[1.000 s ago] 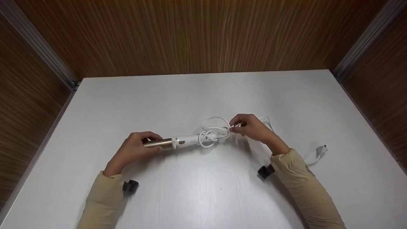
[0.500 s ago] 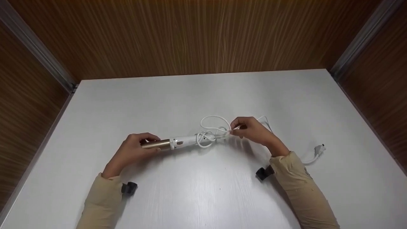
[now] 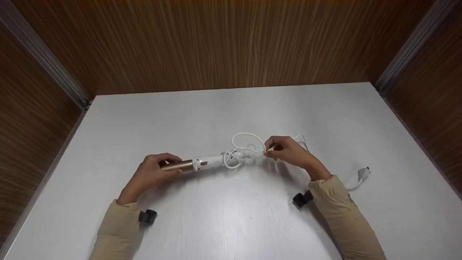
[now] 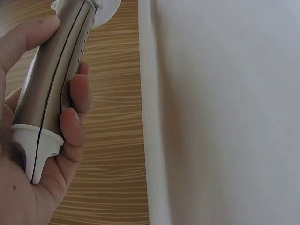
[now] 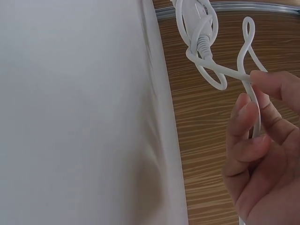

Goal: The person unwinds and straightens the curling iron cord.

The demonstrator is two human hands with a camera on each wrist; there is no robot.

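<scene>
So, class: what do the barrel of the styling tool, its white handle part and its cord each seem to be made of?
Barrel: looks like brushed metal, champagne-gold with a satin sheen and a row of small holes; coated plastic is possible. White handle: seemingly smooth, glossy moulded plastic. Cord: likely a flexible rubber or PVC jacket, since it bends into soft loops with a faint shine.

Left hand (image 3: 153,172) curled (gripping), right hand (image 3: 288,153) pinching, forearms converging

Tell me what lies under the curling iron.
Only the white table shows beneath the curling iron. The left hand covers its gold barrel's tip; tangled cord hides the handle's end.
</scene>
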